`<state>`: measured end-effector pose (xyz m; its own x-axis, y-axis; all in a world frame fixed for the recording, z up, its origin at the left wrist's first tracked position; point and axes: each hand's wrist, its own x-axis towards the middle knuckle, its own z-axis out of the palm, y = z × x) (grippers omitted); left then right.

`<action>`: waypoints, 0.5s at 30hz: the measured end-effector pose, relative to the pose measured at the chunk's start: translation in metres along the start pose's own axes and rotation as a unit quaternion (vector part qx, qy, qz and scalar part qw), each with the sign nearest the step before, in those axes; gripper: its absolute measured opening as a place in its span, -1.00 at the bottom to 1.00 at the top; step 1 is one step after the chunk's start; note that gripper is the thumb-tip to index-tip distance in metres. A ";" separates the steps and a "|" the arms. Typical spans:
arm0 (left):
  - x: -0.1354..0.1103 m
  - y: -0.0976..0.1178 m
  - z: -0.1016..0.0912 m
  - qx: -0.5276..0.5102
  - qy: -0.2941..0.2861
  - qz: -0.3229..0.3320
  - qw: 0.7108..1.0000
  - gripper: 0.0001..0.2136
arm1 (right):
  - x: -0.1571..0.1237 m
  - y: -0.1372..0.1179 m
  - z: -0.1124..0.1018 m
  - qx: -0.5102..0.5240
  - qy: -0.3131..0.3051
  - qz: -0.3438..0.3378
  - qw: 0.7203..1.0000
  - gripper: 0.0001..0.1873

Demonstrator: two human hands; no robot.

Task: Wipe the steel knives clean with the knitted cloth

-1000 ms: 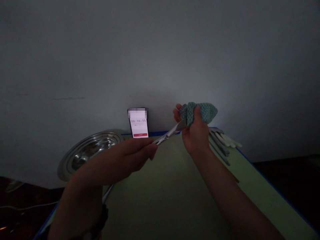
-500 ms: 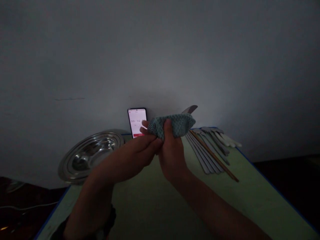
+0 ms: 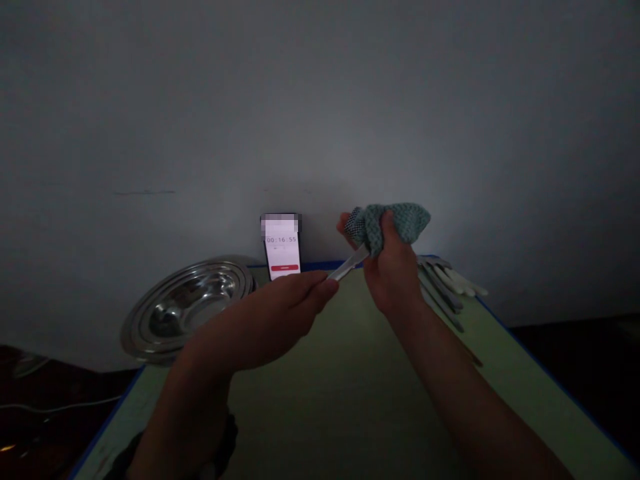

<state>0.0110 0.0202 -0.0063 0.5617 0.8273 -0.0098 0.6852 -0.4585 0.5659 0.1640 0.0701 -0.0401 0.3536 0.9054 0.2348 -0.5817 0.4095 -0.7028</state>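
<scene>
My left hand is closed on one end of a flat, pale metal utensil, likely cutlery. From there the utensil slants up to the right, and its far end is hidden in a bunched blue-green knitted cloth. My right hand grips the cloth around it, thumb on top. The utensil's exact kind does not show. Behind my right forearm, several metal utensils lie partly hidden on the table, beside some white-handled ones.
Nested shiny steel bowls stand at the table's left. A phone with a lit timer leans against the wall. The tip of a brown stick shows past my right forearm. Blue edging borders the green table.
My right hand and the cloth have moved up and right, away from my left hand, baring part of the utensil between them. The broad metal end that stuck out past the cloth is now hidden.
</scene>
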 end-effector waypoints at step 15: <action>-0.002 0.003 0.010 0.093 0.066 -0.011 0.993 -0.70 | -0.038 0.016 0.027 0.078 0.018 0.178 0.981 -0.77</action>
<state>0.0169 0.0138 -0.0130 0.4881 0.8678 0.0935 0.7781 -0.4811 0.4039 0.1214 0.0457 -0.0424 0.1319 0.9907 -0.0335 -0.7769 0.0824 -0.6242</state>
